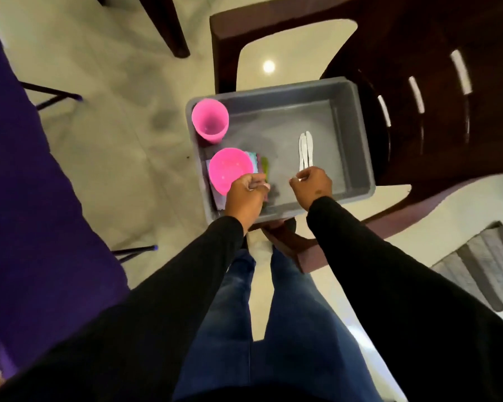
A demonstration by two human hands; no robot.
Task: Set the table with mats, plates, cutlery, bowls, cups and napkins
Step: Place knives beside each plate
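Nearest the camera, at 6 o'clock, stand the person's legs in blue jeans point(273, 329), with two black sleeves reaching up toward the middle of the view. Just beyond, both hands are inside a grey tub point(352, 134) that sits on the seat of a dark brown plastic chair point(418, 68).

The left hand point(246, 195), at about 7 o'clock in the tub, has its fingers curled; something thin and shiny shows between them, likely cutlery, though blur keeps me from saying what. It sits against the near rim of a pink bowl point(230, 169), which rests on a stack of folded coloured napkins point(262, 165). The right hand point(312, 182), at 5 o'clock in the tub, pinches the near ends of two white pieces of cutlery point(306, 149), whose far ends point toward 12 o'clock along the tub floor. Taking them by the handles seems meant to lift both together.

Farther on, at 10 o'clock in the tub, a pink cup point(210, 118) stands upright in the corner, well apart from the cutlery. The tub likely serves as a carrier, set on the chair to keep everything within reach of the table.

A purple cloth point(26, 184) fills the left side from 7 to 10 o'clock, probably the covered table. The floor is pale, glossy tile point(114, 82) reflecting a ceiling lamp, with a striped grey rug point(482, 256) at 4 o'clock.
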